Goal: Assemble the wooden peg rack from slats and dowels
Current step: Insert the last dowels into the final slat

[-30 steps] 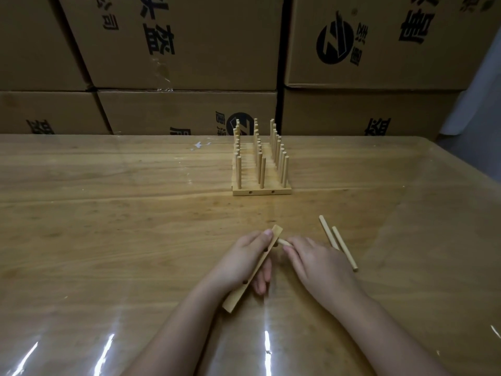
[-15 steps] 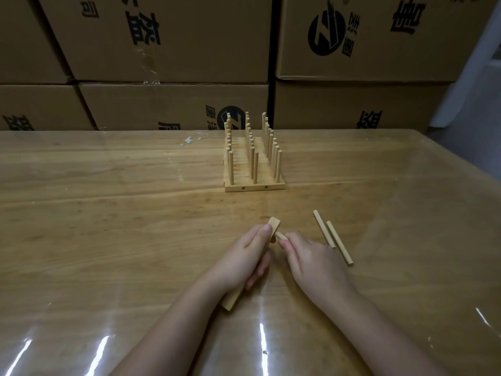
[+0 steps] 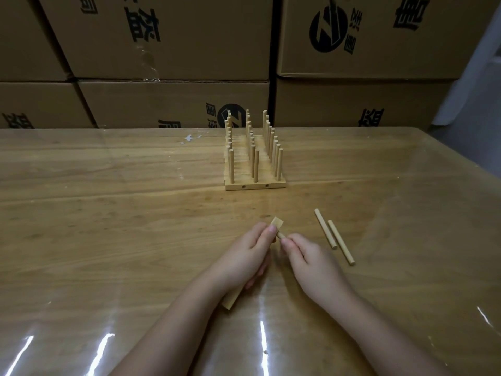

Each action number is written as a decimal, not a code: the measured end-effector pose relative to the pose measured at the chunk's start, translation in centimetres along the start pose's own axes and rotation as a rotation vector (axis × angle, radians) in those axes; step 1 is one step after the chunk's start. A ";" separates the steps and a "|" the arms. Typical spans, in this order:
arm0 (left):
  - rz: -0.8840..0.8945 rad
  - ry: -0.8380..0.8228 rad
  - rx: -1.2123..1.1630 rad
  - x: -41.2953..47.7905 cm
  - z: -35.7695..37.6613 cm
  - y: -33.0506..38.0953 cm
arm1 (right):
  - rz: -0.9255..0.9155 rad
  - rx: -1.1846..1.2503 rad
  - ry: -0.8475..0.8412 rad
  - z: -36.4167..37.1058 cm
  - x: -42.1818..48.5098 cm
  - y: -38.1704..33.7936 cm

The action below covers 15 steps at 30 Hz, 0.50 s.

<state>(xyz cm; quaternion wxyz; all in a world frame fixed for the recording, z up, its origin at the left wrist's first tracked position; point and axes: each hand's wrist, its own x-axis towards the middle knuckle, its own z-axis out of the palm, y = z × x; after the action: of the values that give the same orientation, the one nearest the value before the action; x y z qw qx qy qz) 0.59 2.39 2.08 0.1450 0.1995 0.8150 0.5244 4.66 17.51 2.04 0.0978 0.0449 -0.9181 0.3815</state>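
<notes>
Fingers (image 3: 271, 230) of the left hand (image 3: 244, 260): curled round a wooden slat (image 3: 278, 223), gripping it along its middle, one fingertip pressed near the far end. Fingers (image 3: 291, 244) of the right hand (image 3: 311, 263): bent, pinching a dowel (image 3: 281, 235), only a short stub showing between the two hands, its tip touching the slat's side just below the far end. Cannot tell whether seated in a hole or set against the wood. Slat held slanted, far end toward 1 o'clock, near end poking out beneath the left wrist toward 7 o'clock, low over the table (image 3: 108, 218); touching the top or not, cannot tell. Left hand at 9 o'clock of right, nearly meeting at the dowel.

At 2 o'clock of the right hand, apart from it: two loose dowels (image 3: 325, 229), flat on the table, just beside each other and almost parallel, far ends aimed at 11 o'clock, the right one lying a little nearer the person.

At 12 o'clock of the hands, well apart: the peg rack (image 3: 254, 185), a flat base of slats laid side by side, three rows of upright pegs running off toward 12 o'clock, two small holes showing in the front edge.

Beyond the table's far edge, at 12 o'clock: stacked cardboard boxes (image 3: 168, 50) with black print.
</notes>
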 end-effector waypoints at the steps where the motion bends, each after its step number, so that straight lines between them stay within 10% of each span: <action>1: 0.005 -0.003 -0.018 0.0 0.0 -0.1 | 0.026 0.055 -0.015 0.0 0.1 0.0; 7: -0.062 0.037 -0.404 0.5 -1.1 -1.0 | -0.101 0.016 0.144 -0.4 0.7 0.6; 15: -0.041 -0.128 -0.613 0.7 -2.1 -1.5 | 0.004 0.826 0.242 -1.3 1.0 -0.5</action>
<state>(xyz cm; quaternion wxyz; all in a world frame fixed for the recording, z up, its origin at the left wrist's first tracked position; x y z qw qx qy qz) -1.16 0.52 1.55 0.2598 0.1626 0.6119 0.7292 3.95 18.12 3.48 0.1777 0.0334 -0.6701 0.7199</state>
